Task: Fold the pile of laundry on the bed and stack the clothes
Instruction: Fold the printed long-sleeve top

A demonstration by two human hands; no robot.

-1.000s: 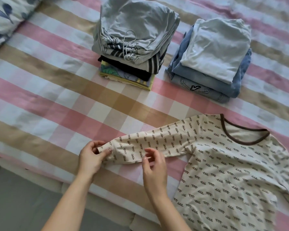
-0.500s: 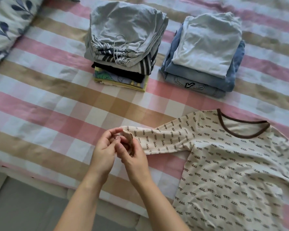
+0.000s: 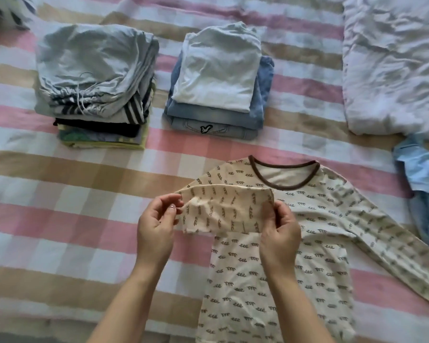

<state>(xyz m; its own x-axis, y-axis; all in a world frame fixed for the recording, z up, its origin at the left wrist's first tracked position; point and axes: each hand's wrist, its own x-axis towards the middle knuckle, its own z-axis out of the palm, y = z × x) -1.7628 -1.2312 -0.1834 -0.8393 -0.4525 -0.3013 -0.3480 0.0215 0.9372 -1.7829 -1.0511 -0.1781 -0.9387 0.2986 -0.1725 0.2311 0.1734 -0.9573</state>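
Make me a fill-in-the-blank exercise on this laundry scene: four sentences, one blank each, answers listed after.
1. The left hand and right hand both pinch one ____ of the patterned shirt.
2. The shirt's collar is trimmed in ____.
3. ____ folded stacks stand on the bed sheet beyond the shirt.
4. The grey drawstring garment tops the stack on the ____.

Answers: sleeve; brown; Two; left
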